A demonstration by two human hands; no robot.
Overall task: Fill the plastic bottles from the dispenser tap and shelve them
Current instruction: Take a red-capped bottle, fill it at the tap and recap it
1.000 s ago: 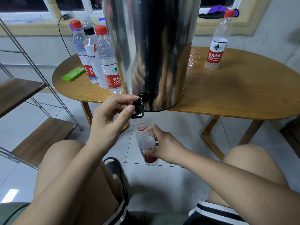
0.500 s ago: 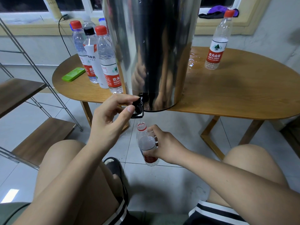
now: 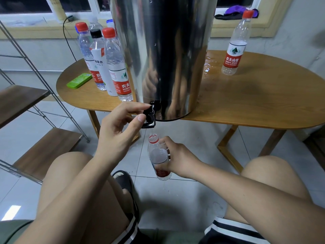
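Your left hand (image 3: 119, 127) pinches the tap (image 3: 150, 118) with its fingers (image 3: 135, 107); your right hand (image 3: 177, 159) grips the open bottle (image 3: 158, 157) just beneath it, above the tiled floor (image 3: 193, 136). The wooden bench (image 3: 263, 103) is wet beside the dispenser (image 3: 167, 50).

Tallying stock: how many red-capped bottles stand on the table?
3. Two stand in the cluster left of the dispenser: the rear bottle and the front bottle. The lone bottle stands on the table at right. The dispenser may hide more.
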